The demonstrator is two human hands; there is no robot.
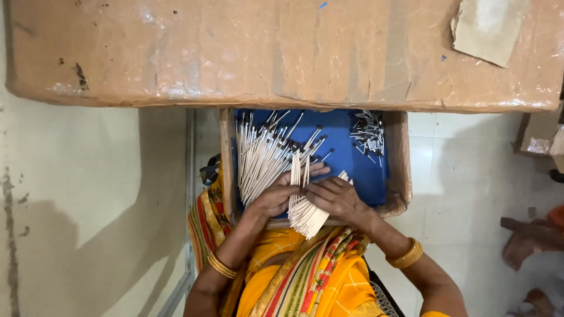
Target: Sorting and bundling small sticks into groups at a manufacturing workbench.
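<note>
A shallow cardboard tray [402, 154] with a blue lining rests on my lap. Several thin white sticks with dark tips [261, 154] lie fanned across its left half. My left hand [276, 196] and my right hand [336, 198] meet at the tray's near edge. Together they clasp a bunch of white sticks [304, 206], which stands between the palms with its ends pointing toward me. A small heap of short dark-tipped pieces [368, 133] lies in the tray's far right corner.
A large brown cardboard-covered surface [282, 53] spans the top of the view and overhangs the tray's far end. Pale tiled floor [88, 194] lies to both sides. Brownish objects [529, 240] sit on the floor at right.
</note>
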